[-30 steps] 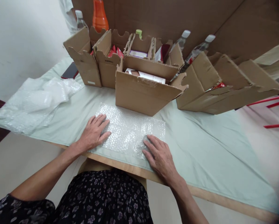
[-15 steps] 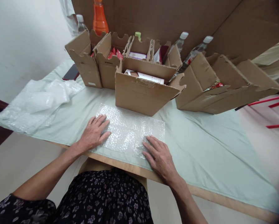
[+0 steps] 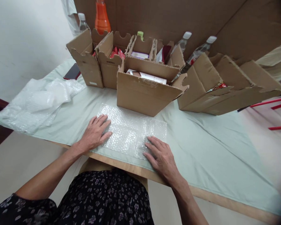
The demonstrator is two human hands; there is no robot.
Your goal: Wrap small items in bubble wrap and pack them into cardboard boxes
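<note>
A clear bubble wrap sheet [image 3: 128, 131] lies flat near the table's front edge. My left hand [image 3: 95, 131] rests palm down on its left end, fingers spread. On the right end lies my right hand [image 3: 160, 156], also palm down with its fingers apart. Neither hand grips anything. Just behind the sheet stands an open cardboard box [image 3: 142, 95] with a white and brown package [image 3: 146, 76] inside.
More bubble wrap [image 3: 39, 103] is piled at the left, near a dark phone [image 3: 72, 72]. Several open cardboard boxes [image 3: 111, 73] line the back, with an orange bottle [image 3: 101, 18] and clear bottles behind. Another box [image 3: 201, 97] stands at the right.
</note>
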